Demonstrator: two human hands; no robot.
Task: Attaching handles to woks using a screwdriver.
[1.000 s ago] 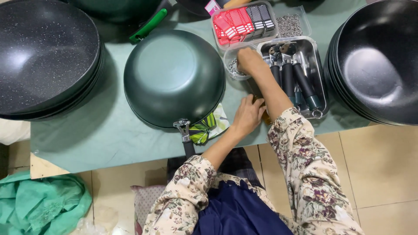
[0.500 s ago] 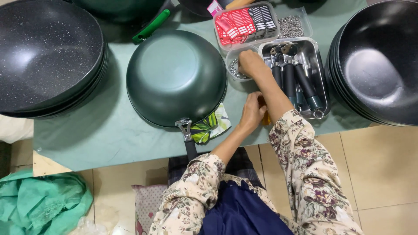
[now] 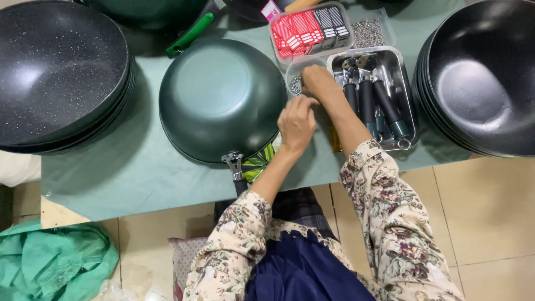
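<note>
Green-covered desk carries an upturned wok, likely heavy, stiff and slick, best gripped by its bracket; the left hand hovers beside it, fingers curled, while the right hand dips into a small tub, fingers hidden.

Upturned dark-green wok, small washer tub beside it

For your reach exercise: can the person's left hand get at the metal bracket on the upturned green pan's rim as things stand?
Probably yes: the left hand hovers by the pan, and nothing covers the bracket.
</note>
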